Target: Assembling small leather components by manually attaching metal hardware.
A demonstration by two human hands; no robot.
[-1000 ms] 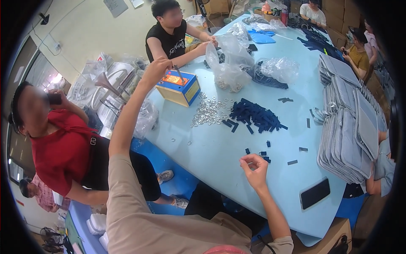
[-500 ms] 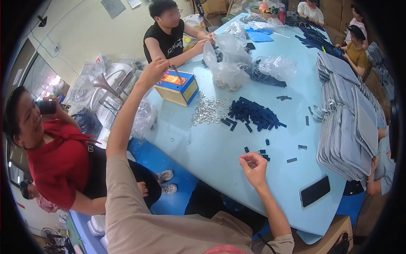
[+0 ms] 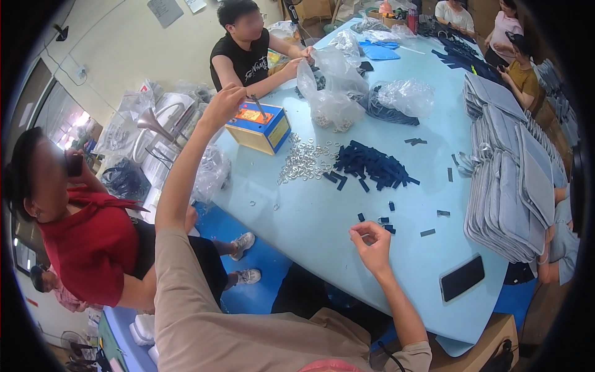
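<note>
L hand (image 3: 230, 99) by box (image 3: 255, 136), R hand (image 3: 374, 243) nr table edge (image 3: 338, 276), room btwn; both curled, grip unclear.

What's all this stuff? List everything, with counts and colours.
table: one, light blue, centre
lever box: one, blue and orange-topped, table's left side
metal rings: many, silver, beside the box
fabric strips: many, navy, heaped beside the rings
dark tabs: about four, navy, nearer table edge
loose strips: several, grey, table's right
padded panels: many, grey-blue, stacked at right edge
phone: one, black, table's right corner
plastic bags: several, clear, table's far half and left
other people: at least seven, mixed clothing, around
left hand: one, bare, by the lever box
right hand: one, bare, near the dark tabs
</note>
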